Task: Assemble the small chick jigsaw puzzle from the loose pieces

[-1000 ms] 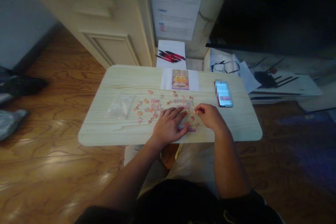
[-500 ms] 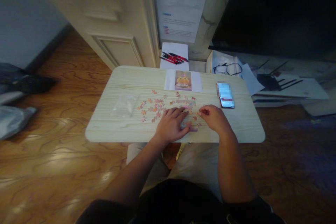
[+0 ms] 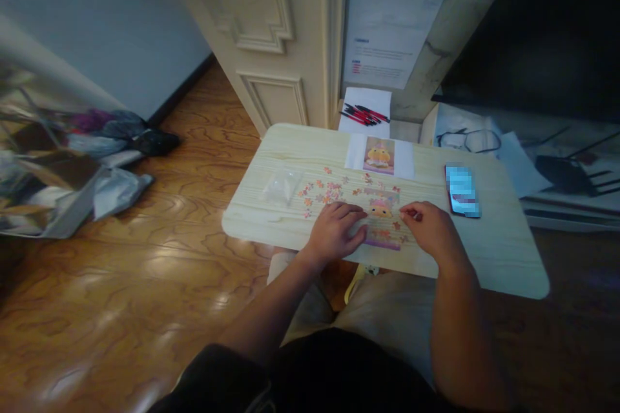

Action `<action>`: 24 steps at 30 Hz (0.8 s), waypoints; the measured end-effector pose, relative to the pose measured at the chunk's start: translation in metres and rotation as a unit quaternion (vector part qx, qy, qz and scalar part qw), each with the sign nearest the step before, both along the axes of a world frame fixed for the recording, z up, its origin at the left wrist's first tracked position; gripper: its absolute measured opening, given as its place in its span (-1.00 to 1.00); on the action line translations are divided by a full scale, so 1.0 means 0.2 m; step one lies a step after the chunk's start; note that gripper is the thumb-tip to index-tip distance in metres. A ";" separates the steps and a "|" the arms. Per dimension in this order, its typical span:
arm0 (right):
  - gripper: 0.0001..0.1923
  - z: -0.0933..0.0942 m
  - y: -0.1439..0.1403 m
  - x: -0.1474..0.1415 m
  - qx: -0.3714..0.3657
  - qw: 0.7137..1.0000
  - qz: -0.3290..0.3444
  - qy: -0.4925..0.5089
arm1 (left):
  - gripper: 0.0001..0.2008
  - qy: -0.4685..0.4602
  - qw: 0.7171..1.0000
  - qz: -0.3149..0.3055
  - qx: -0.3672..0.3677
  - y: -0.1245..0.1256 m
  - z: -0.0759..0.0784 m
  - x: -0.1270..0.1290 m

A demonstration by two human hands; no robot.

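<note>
My left hand [image 3: 338, 230] lies palm down with its fingers stretched out, at the left edge of a partly assembled jigsaw puzzle [image 3: 380, 209]. The puzzle shows a yellow face with dark eyes and a purple strip at the bottom. Just to the right of it, my right hand [image 3: 430, 227] is closed in a pinch on a small puzzle piece [image 3: 403, 211], mostly covered by the fingertips. Loose puzzle pieces [image 3: 332, 191] are heaped left of the puzzle, and several others lie around it. Behind stands a printed reference picture [image 3: 380, 155] on white paper, lying flat.
A clear plastic bag [image 3: 281, 186] lies on the left of the pale wooden table [image 3: 504, 258]. On the right is a phone [image 3: 462, 190]. Beyond the far edge, red and black pens [image 3: 364, 115] rest on white paper, and a black cable [image 3: 469, 140] sits farther right.
The view has swung left, so the table appears farther right. My left hand has drawn back slightly from the puzzle, uncovering its face. The right hand keeps its pinch beside the puzzle.
</note>
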State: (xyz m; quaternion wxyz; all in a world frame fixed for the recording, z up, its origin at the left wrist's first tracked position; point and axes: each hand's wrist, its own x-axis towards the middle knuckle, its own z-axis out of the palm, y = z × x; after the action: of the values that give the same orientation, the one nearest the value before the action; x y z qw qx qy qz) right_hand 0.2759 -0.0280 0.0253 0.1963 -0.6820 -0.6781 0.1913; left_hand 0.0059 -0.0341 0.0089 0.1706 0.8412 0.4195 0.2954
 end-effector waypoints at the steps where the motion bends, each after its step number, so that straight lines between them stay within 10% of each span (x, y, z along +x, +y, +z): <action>1: -0.83 0.01 0.00 -0.06 0.010 1.000 0.013 0.017 | -0.71 0.001 1.000 0.016 0.001 0.00 0.00 -0.06; 8: -0.81 0.05 0.07 -0.64 0.049 0.982 0.171 0.064 | -0.80 0.001 0.987 0.161 0.006 -0.05 -0.03 -0.50; 14: -0.73 0.04 0.25 -1.06 0.037 0.973 0.224 -0.026 | -0.81 0.004 0.985 0.175 -0.001 -0.15 -0.04 -0.63; 24: -0.81 -0.02 0.32 -1.19 0.013 0.978 0.183 -0.095 | -0.83 -0.052 0.985 0.164 0.018 -0.17 -0.06 -0.65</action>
State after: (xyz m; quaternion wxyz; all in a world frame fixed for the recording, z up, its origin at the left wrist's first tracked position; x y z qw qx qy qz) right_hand 0.0370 0.0359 0.0221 0.1014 -0.5585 -0.8096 0.1494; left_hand -0.1238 -0.0681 -0.0026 0.1264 0.7473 0.5368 0.3707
